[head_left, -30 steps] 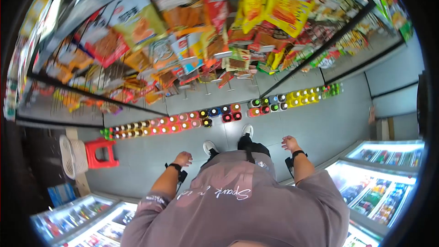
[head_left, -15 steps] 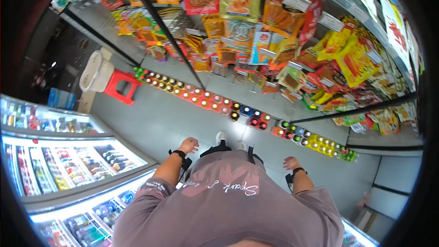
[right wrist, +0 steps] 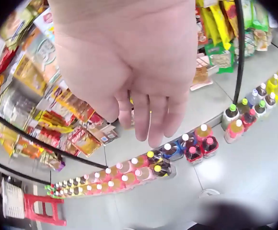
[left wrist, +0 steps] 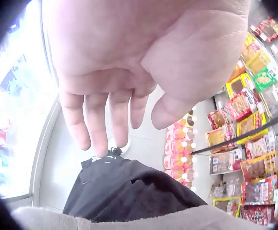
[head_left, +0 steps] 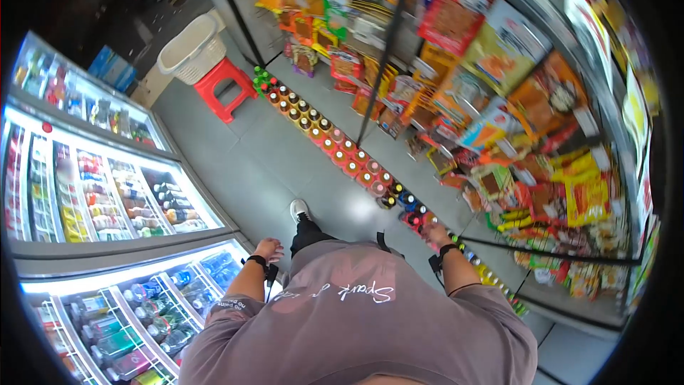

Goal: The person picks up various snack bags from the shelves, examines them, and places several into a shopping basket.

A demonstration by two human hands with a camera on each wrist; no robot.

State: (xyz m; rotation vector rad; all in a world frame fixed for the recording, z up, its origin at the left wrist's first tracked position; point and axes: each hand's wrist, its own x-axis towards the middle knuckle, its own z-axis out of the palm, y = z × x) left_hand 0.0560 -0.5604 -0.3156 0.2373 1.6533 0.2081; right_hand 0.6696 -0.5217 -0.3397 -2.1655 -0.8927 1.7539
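Observation:
The left hand hangs beside the body near the lit fridge, holding nothing. In the left wrist view that hand shows its palm with relaxed, hanging fingers. On the other side the right hand hangs empty, overlapping the bottle row from the head view. The right wrist view shows this hand with loose fingers, apart from the bottles standing on the floor beyond it. Hanging snack packets fill the rack to the right.
A red stool with a pale basket stands at the aisle's far end, near a blue box. Lit fridges line the left side. A black rack post rises beside the bottles. One white shoe is on the grey floor.
The view has turned toward the left, so the fridges and stool sit further into view and the bottle row runs diagonally. Both hands remain empty at the sides.

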